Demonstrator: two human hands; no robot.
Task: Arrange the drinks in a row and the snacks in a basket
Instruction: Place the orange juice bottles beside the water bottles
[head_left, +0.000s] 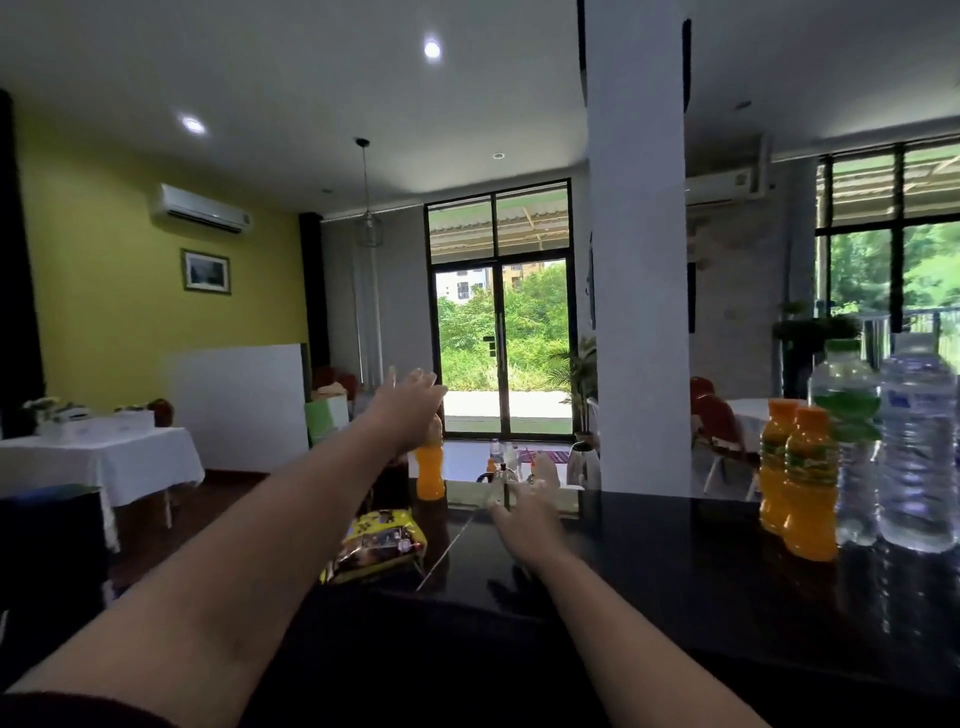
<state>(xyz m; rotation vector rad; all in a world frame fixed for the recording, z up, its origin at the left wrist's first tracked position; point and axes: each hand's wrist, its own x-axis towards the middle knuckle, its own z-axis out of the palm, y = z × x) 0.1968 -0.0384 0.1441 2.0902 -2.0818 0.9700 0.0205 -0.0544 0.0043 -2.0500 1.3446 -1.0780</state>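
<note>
One orange juice bottle (430, 470) stands at the counter's (675, 571) far edge, with my left hand (410, 400) right over its cap, fingers spread wide. The yellow snack bag (376, 543) lies nearer me. My right hand (524, 512) hovers flat mid-counter, fingers out. More orange bottles (800, 488) and water bottles (917, 457) are bunched by the right edge.

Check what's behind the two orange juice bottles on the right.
Behind the orange juice bottles stand a green-labelled water bottle, its lower left part covered by them, and a blue-labelled water bottle to its right.
</note>
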